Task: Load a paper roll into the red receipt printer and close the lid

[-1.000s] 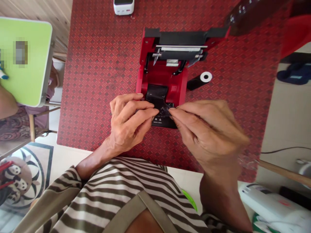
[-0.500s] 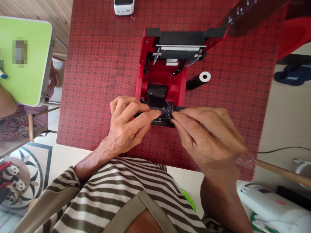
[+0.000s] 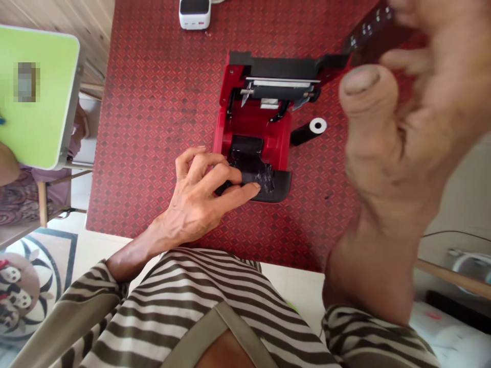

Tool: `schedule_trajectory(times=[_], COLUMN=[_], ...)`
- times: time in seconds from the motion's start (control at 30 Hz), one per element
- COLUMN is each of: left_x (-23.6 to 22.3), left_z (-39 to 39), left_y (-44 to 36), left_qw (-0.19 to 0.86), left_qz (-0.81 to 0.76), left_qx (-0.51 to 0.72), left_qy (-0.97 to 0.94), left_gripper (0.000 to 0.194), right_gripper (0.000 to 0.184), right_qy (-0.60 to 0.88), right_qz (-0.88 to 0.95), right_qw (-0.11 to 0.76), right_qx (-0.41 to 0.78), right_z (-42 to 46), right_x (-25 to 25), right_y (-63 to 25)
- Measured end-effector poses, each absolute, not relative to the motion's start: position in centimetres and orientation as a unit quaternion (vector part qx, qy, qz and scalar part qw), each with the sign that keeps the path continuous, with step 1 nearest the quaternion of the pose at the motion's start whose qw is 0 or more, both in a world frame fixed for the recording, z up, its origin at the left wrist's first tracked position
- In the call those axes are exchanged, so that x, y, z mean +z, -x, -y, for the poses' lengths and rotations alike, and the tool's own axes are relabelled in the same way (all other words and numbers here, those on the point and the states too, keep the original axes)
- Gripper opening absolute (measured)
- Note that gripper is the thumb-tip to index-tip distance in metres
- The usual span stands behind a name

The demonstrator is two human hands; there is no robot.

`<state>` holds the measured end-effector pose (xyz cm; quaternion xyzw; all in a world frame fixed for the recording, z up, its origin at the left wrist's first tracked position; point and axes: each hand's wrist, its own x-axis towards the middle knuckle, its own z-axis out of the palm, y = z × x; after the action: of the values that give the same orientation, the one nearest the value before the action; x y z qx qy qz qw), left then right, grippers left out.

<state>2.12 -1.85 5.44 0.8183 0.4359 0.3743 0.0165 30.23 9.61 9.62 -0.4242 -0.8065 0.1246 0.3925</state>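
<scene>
A red and black label printer [image 3: 251, 120] lies with its lid raised on a red patterned tablecloth [image 3: 153, 92]. My left hand [image 3: 201, 197] rests at its near end, fingers pinched on a crinkled black ribbon [image 3: 253, 166] that runs out of the printer's well. My right hand [image 3: 399, 128] is lifted high and close to the camera at the right, blurred, thumb up and fingers curled; nothing shows in it. A black roll with a white core [image 3: 310, 130] lies just right of the printer.
A small white device [image 3: 194, 13] stands at the table's far edge. A green-topped stool [image 3: 36, 92] is at the left, with another person's clothing beside it. White objects [image 3: 448, 332] lie on the floor at lower right.
My right hand has let go of the ribbon and risen up and right toward the camera. My left hand keeps its pinch at the printer's front.
</scene>
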Motion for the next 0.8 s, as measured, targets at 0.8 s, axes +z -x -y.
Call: schedule_trajectory(times=[0.8], left_x=[5.2], left_z=[1.8], left_y=[-2.7], left_qw=[0.010], left_qz=[-0.432], left_qx=[0.416], left_qy=[-0.800], left_gripper=[0.028], right_gripper=[0.030], right_qy=[0.358], right_qz=[0.855], right_qw=[0.361], right_qx=[0.101], right_z=[-3.1], right_x=[6.9], right_y=[-29.4])
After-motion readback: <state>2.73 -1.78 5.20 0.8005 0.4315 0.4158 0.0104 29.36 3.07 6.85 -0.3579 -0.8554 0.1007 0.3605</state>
